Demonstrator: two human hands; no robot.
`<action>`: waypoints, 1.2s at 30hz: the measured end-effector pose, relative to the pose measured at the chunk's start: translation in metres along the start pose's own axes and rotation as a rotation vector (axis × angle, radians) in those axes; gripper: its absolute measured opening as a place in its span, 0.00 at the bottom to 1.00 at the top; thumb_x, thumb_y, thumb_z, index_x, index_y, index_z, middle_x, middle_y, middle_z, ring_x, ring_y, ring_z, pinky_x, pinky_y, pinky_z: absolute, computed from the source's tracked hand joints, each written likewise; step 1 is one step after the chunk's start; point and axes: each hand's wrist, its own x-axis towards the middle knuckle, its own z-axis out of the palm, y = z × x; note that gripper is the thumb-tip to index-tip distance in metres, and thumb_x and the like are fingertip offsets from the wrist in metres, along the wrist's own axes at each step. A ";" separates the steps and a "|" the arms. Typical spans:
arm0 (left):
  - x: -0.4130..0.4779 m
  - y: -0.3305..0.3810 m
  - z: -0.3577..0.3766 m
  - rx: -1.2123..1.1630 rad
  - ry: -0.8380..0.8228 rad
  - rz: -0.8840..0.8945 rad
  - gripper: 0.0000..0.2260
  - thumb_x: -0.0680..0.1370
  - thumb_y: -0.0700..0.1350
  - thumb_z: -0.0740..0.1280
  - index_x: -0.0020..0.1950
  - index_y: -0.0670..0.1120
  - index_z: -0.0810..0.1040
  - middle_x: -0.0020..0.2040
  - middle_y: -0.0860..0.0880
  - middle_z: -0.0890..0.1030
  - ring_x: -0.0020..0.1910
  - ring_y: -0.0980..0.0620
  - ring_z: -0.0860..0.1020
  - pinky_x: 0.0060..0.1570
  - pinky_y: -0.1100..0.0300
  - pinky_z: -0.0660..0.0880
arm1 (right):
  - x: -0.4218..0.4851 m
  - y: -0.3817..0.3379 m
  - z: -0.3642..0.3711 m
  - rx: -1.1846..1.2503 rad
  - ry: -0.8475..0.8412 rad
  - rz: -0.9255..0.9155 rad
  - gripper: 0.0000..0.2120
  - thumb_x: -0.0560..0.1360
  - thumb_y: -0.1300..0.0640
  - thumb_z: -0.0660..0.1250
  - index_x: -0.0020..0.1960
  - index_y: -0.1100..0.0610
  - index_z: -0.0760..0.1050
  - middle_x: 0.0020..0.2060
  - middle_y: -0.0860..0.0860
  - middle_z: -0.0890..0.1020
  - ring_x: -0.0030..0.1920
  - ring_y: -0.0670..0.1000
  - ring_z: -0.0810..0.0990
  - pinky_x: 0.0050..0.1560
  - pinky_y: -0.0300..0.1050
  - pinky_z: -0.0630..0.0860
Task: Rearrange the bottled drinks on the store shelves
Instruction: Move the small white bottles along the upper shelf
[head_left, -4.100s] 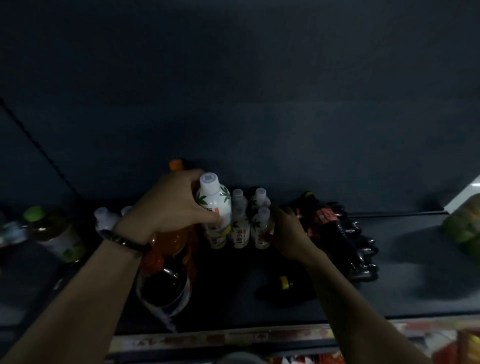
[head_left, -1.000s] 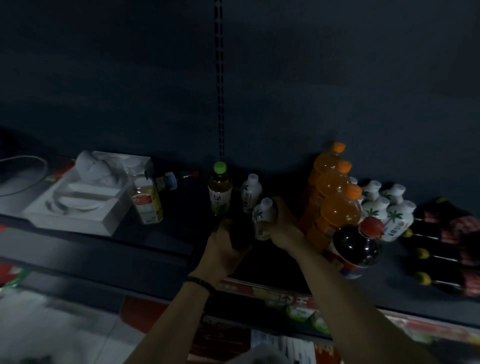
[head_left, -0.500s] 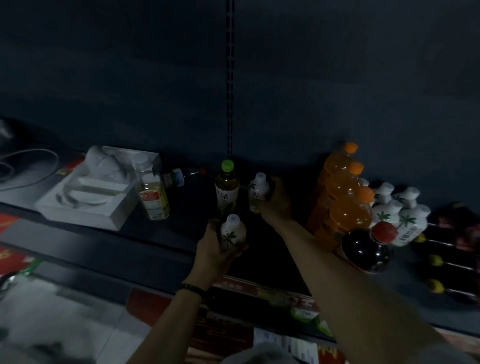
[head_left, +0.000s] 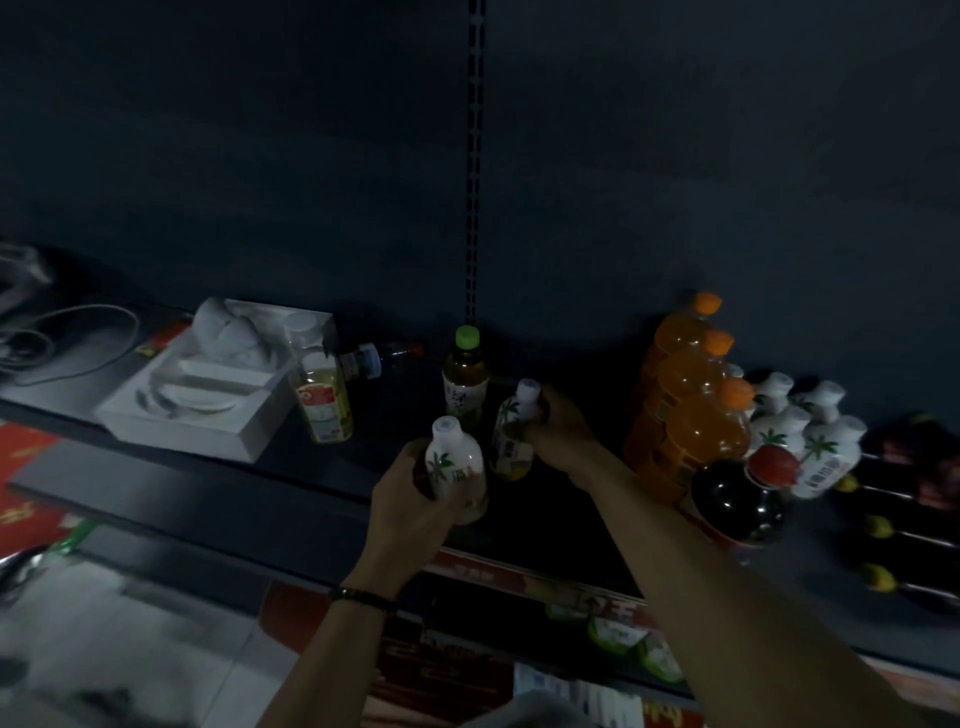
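My left hand grips a small white palm-tree bottle, held upright over the front of the dark shelf. My right hand grips a second small white bottle just behind it. A green-capped tea bottle stands right behind both. A group of the same white bottles stands to the right, behind the orange ones.
Three orange soda bottles stand in a row right of my right hand, with a red-capped dark bottle in front. Dark bottles lie at far right. A yellow-labelled bottle and a white moulded tray sit left.
Four seconds ago both hands were at the white bottle group. Since then my view swung left. My left hand took a white bottle and my right hand drew a second one slightly forward.
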 end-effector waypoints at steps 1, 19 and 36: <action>0.000 0.010 -0.005 -0.037 0.023 0.021 0.18 0.75 0.51 0.79 0.62 0.57 0.78 0.54 0.57 0.85 0.51 0.64 0.83 0.43 0.70 0.79 | -0.002 -0.005 -0.006 -0.001 -0.021 -0.005 0.29 0.74 0.52 0.78 0.72 0.46 0.73 0.66 0.49 0.81 0.62 0.51 0.81 0.62 0.49 0.81; -0.003 0.259 0.037 -0.255 -0.197 0.441 0.21 0.67 0.55 0.77 0.57 0.50 0.84 0.49 0.55 0.89 0.48 0.58 0.88 0.45 0.64 0.83 | -0.179 -0.120 -0.247 0.049 0.215 -0.420 0.16 0.79 0.55 0.73 0.65 0.55 0.79 0.54 0.52 0.88 0.53 0.50 0.89 0.48 0.44 0.85; 0.003 0.296 0.222 0.484 -0.355 0.497 0.20 0.62 0.59 0.83 0.49 0.56 0.82 0.45 0.57 0.85 0.43 0.60 0.84 0.45 0.53 0.82 | -0.115 0.147 -0.307 -0.338 0.248 -0.111 0.25 0.71 0.45 0.81 0.61 0.49 0.74 0.48 0.45 0.85 0.46 0.49 0.84 0.45 0.43 0.78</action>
